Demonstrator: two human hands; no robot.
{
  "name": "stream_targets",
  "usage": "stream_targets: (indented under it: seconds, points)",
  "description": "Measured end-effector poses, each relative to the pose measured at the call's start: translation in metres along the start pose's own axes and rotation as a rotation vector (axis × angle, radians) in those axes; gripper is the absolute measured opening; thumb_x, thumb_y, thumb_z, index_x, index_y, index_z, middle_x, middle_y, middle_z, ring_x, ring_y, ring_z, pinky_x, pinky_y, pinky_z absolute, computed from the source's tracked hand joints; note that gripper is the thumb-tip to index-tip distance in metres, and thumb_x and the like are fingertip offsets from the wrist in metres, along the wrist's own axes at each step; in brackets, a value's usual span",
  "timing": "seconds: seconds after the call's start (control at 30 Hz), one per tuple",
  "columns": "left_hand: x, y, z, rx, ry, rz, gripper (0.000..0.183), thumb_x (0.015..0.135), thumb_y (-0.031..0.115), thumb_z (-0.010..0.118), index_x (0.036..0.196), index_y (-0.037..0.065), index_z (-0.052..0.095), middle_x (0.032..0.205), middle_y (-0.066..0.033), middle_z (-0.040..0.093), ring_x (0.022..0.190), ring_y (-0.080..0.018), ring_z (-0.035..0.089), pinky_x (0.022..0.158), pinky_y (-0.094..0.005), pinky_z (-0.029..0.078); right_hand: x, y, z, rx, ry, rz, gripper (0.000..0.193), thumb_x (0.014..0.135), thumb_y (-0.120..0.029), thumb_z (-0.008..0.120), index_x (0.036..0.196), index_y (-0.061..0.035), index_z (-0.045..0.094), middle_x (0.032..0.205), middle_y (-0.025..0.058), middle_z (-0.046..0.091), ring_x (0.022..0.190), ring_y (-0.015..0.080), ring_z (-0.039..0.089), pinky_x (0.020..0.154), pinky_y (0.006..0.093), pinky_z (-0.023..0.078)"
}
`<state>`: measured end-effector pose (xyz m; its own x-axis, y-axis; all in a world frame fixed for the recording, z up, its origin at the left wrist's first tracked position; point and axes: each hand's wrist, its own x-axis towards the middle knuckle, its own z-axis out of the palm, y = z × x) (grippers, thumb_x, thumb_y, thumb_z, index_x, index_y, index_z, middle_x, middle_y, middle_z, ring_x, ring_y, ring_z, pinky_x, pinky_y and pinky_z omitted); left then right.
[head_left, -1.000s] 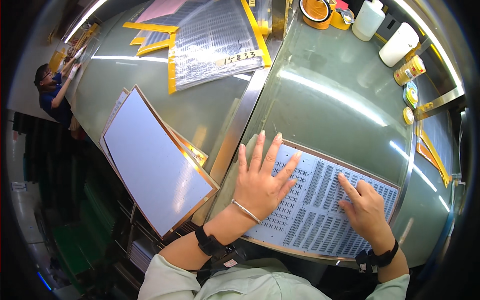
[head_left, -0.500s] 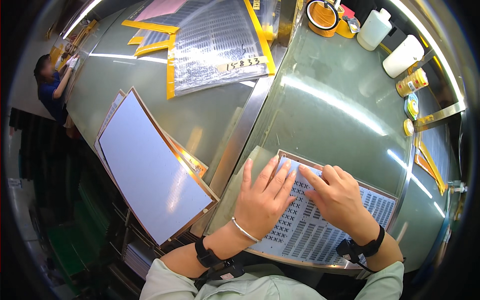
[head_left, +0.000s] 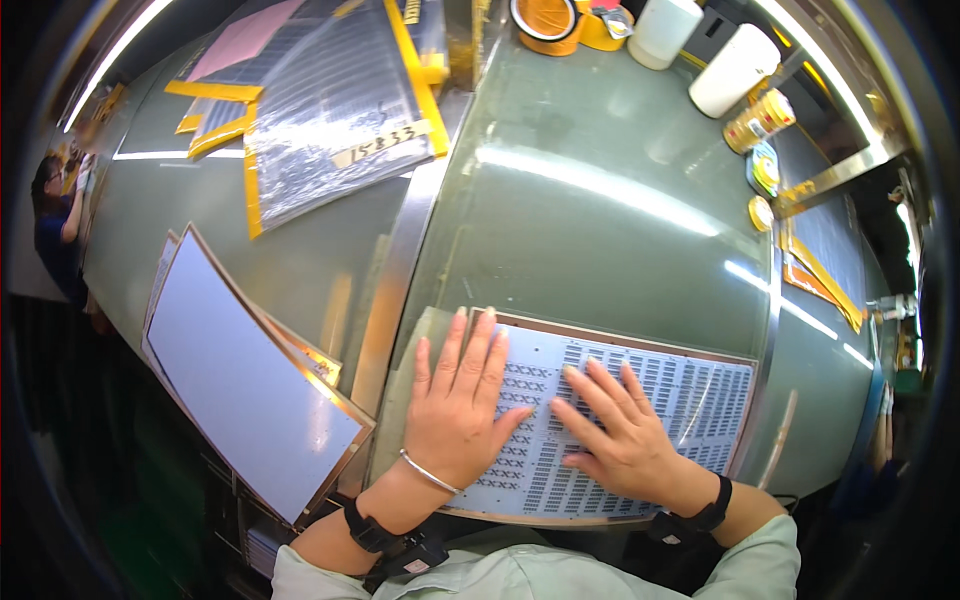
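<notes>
In front of me lies a copper-edged panel (head_left: 735,361) covered by a pale blue sheet printed with rows of small dark marks (head_left: 600,480). My left hand (head_left: 452,425) rests flat on the panel's left end, fingers stretched toward its far left corner and thumb out to the side. Nearer the middle, my right hand (head_left: 628,440) lies on the printed rows with its fingers spread. Neither hand holds anything. A translucent greenish strip (head_left: 398,410) shows beside the panel's left edge, partly covered by my left hand.
Plain pale blue panels (head_left: 250,370) are stacked to the left, beyond a metal strip (head_left: 405,270). Clear film sleeves with yellow edges (head_left: 330,130) lie farther back. Tape rolls (head_left: 545,22), a white bottle (head_left: 735,70) and a jar (head_left: 758,120) line the far right. Another person (head_left: 62,225) works far left.
My right hand has moved off the far left corner toward the panel's middle and spread its fingers. My left hand has flattened at the left edge. The whole view has shifted.
</notes>
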<state>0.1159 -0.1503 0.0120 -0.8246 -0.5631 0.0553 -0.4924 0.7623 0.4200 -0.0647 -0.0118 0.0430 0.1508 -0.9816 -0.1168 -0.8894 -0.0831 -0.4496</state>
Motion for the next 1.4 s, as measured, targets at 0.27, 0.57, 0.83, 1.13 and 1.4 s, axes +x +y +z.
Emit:
stream_targets:
  seconds: [0.27, 0.57, 0.83, 1.13, 1.4]
  points:
    - [-0.003, -0.005, -0.001, 0.104, -0.046, 0.051, 0.083, 0.084, 0.046, 0.06, 0.141, -0.007, 0.033, 0.152, -0.0225, 0.026, 0.142, -0.0409, 0.019, 0.112, -0.058, 0.008, -0.125, 0.058, 0.001, -0.239, 0.375, 0.658, 0.069, 0.089, -0.029, 0.056, 0.143, 0.0059, 0.029, 0.151, 0.0254, 0.025, 0.142, 0.0416, 0.019, 0.115, 0.0528, 0.01]
    - [0.006, 0.017, 0.019, 0.073, -0.143, 0.06, 0.101, 0.082, 0.057, 0.06, 0.144, -0.011, 0.017, 0.153, -0.0313, 0.01, 0.144, -0.0445, 0.005, 0.112, -0.0589, 0.001, -0.088, 0.041, 0.015, -0.211, 0.2, 0.494, 0.085, 0.086, -0.05, 0.057, 0.144, 0.0053, 0.027, 0.153, 0.0271, 0.016, 0.143, 0.0445, 0.011, 0.114, 0.0554, 0.006]
    - [0.013, 0.04, 0.032, 0.004, -0.154, 0.15, 0.1, 0.082, 0.059, 0.058, 0.144, -0.01, 0.02, 0.152, -0.0326, 0.011, 0.143, -0.047, 0.005, 0.112, -0.0586, 0.003, -0.059, 0.024, 0.02, -0.11, 0.2, 0.292, 0.09, 0.08, -0.058, 0.062, 0.139, 0.0047, 0.036, 0.15, 0.0314, 0.019, 0.14, 0.0485, 0.014, 0.112, 0.0595, 0.01]
    - [0.016, 0.051, 0.023, 0.092, -0.168, 0.167, 0.086, 0.08, 0.057, 0.062, 0.146, 0.008, 0.033, 0.151, -0.0308, 0.015, 0.142, -0.0478, 0.01, 0.11, -0.0599, 0.009, -0.07, 0.046, -0.013, 0.1, 0.098, 0.07, 0.072, 0.079, -0.045, 0.07, 0.136, -0.0086, 0.048, 0.15, 0.0221, 0.028, 0.141, 0.0446, 0.019, 0.113, 0.0534, 0.02]
    - [0.027, 0.061, 0.011, 0.115, -0.124, 0.165, 0.072, 0.078, 0.044, 0.07, 0.133, 0.004, 0.048, 0.147, -0.0267, 0.029, 0.139, -0.0456, 0.021, 0.109, -0.0603, 0.017, -0.126, 0.086, -0.037, -0.065, 0.39, 0.338, 0.05, 0.069, -0.015, 0.077, 0.115, -0.0038, 0.06, 0.124, 0.0124, 0.054, 0.115, 0.0324, 0.05, 0.095, 0.0413, 0.042]
